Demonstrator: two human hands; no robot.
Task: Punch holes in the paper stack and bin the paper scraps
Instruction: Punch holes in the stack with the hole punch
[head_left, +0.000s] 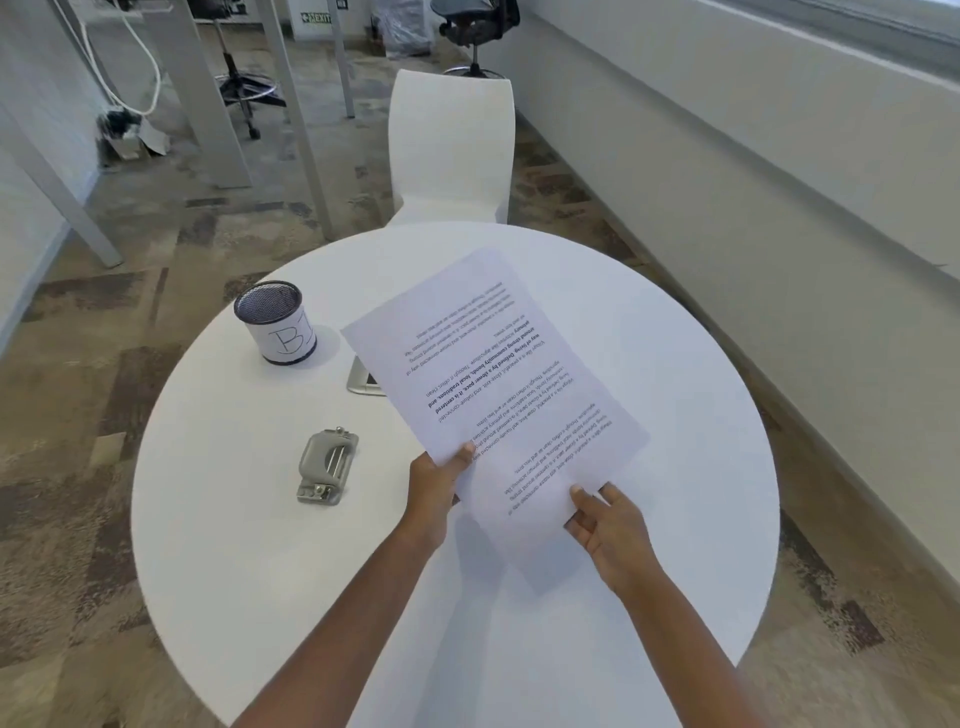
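Here, holding the paper stack (493, 374) lifted and tilted over the round white table (218, 545). Pinching its near left corner with the left hand (434, 480), thumb on top, fingers hidden underneath. Gripping its near right edge with the right hand (608, 525), thumb on the sheet, fingers curling beneath. Passing, left of the hands, the grey hole punch (328, 465) sitting on the table, apart from the paper. Further back, covering part of what is possibly a metal socket plate (361, 379) with the sheets. Beyond, facing the labelled mesh cup (275, 322) standing near the far left edge, then a white chair (452, 150) beside the table.
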